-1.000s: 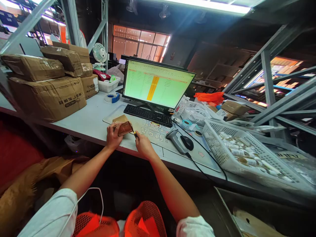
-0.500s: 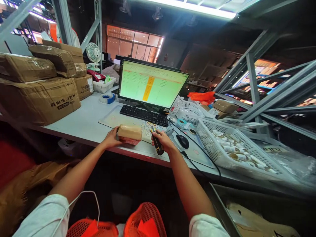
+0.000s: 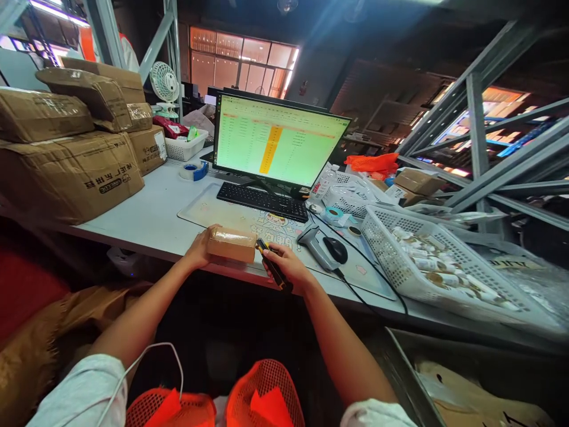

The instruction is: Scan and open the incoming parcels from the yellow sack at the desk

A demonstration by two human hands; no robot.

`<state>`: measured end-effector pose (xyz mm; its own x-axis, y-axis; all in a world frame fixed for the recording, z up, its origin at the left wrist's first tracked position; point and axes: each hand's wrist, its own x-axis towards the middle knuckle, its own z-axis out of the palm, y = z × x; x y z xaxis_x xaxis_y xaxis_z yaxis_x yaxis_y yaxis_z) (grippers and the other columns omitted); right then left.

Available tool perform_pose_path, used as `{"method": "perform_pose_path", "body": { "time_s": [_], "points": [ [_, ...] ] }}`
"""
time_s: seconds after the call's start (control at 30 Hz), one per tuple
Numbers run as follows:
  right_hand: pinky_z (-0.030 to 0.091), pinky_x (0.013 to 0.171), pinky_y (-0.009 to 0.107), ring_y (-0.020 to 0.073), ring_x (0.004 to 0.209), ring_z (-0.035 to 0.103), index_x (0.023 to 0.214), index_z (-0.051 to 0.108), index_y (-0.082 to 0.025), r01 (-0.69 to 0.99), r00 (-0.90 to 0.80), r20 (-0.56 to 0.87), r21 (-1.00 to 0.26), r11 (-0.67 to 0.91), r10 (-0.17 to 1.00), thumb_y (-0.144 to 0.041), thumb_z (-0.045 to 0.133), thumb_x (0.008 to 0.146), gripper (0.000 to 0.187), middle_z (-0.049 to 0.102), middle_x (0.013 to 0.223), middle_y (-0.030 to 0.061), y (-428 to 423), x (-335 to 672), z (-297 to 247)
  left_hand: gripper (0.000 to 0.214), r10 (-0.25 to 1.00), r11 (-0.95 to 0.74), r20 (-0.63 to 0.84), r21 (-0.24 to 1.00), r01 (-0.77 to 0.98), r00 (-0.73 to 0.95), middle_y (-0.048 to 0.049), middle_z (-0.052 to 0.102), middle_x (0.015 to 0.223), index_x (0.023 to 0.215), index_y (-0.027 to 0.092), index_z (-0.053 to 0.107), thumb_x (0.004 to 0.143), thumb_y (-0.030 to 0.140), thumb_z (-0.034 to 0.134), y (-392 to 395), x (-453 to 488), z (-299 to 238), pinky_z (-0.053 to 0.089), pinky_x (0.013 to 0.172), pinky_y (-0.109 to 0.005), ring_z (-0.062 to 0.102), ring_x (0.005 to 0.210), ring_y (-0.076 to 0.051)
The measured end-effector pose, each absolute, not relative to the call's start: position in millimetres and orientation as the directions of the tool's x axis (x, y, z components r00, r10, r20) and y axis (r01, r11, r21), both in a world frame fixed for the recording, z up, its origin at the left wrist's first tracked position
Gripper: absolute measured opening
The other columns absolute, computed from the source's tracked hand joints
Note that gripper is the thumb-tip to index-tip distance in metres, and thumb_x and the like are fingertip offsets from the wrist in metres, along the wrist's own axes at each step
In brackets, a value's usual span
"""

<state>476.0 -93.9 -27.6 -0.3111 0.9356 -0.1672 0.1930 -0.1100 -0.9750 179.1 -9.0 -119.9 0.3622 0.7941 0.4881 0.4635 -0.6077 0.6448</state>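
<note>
Grey steel racking (image 3: 475,130), glowing far windows (image 3: 242,62)

The parcel (image 3: 232,244) has turned over and now lies flat against the left hand (image 3: 202,249), with the cutter (image 3: 272,264) in the right hand (image 3: 288,267) closer beside it.

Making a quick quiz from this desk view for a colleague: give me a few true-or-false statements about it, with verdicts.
1. The left hand holds a taped brown parcel. True.
2. The right hand holds a pair of scissors. False: it holds a yellow-and-black utility knife.
3. The monitor shows a spreadsheet. True.
4. The white plastic basket on the right is full of cardboard boxes. False: it holds small pale cylindrical items.
</note>
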Motion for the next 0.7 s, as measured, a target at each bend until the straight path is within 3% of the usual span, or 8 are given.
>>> {"method": "perform_pose_path", "body": {
  "time_s": [0.17,0.27,0.4,0.47,0.57,0.7],
  "points": [
    [0.049,0.052,0.023,0.0118,0.057,0.058,0.095,0.057,-0.019,0.284,-0.352,-0.134,-0.958,-0.031,0.926,-0.063,0.067,0.089,0.046,0.06,0.07,-0.0028,-110,474,-27,0.082,0.754,-0.654,0.542,0.57,0.498,0.37,-0.0127,0.062,0.134,0.138,0.021,0.046,0.066,0.031,0.085,-10,178,-122,0.048,0.104,-0.045,0.062,0.122,-0.033],
    [0.043,0.047,0.021,0.0114,0.053,0.056,0.087,0.055,-0.02,0.361,-0.423,-0.163,-0.933,0.0,0.891,-0.064,0.063,0.091,0.046,0.057,0.067,-0.0037,-119,473,-25,0.079,0.75,-0.655,0.56,0.557,0.511,0.353,-0.0129,0.063,0.131,0.136,0.021,0.048,0.067,0.031,0.084,-11,179,-122,0.049,0.103,-0.045,0.062,0.12,-0.034],
    [0.039,0.044,0.021,0.0119,0.052,0.054,0.094,0.059,-0.02,0.469,-0.475,-0.259,-0.883,-0.007,0.841,-0.063,0.06,0.093,0.043,0.056,0.067,-0.004,-123,481,-24,0.08,0.731,-0.677,0.572,0.538,0.502,0.373,-0.0121,0.061,0.133,0.138,0.023,0.046,0.068,0.03,0.084,-11,179,-123,0.049,0.104,-0.047,0.062,0.12,-0.033],
    [0.04,0.048,0.022,0.0128,0.056,0.054,0.1,0.064,-0.018,0.546,-0.471,-0.236,-0.835,0.071,0.85,-0.06,0.057,0.094,0.043,0.058,0.07,-0.0028,-120,487,-18,0.082,0.731,-0.676,0.572,0.537,0.504,0.371,-0.0125,0.061,0.132,0.139,0.022,0.045,0.068,0.032,0.085,-11,180,-123,0.049,0.104,-0.048,0.061,0.121,-0.033],
    [0.041,0.058,0.024,0.0149,0.064,0.056,0.111,0.071,-0.017,0.704,-0.436,-0.116,-0.661,0.258,0.892,-0.051,0.054,0.097,0.041,0.065,0.076,0.0011,-109,490,4,0.082,0.758,-0.64,0.568,0.549,0.537,0.321,-0.0155,0.06,0.132,0.14,0.019,0.044,0.072,0.037,0.085,-14,185,-119,0.049,0.103,-0.05,0.059,0.121,-0.036],
    [0.041,0.068,0.028,0.02,0.077,0.064,0.114,0.077,-0.018,0.898,-0.369,-0.05,-0.275,0.343,0.928,-0.033,0.054,0.097,0.031,0.076,0.092,0.0082,-89,478,44,0.084,0.806,-0.568,0.544,0.599,0.565,0.233,-0.0148,0.062,0.127,0.139,0.018,0.045,0.072,0.048,0.087,-20,191,-111,0.052,0.1,-0.049,0.06,0.118,-0.035]
  ]
}}
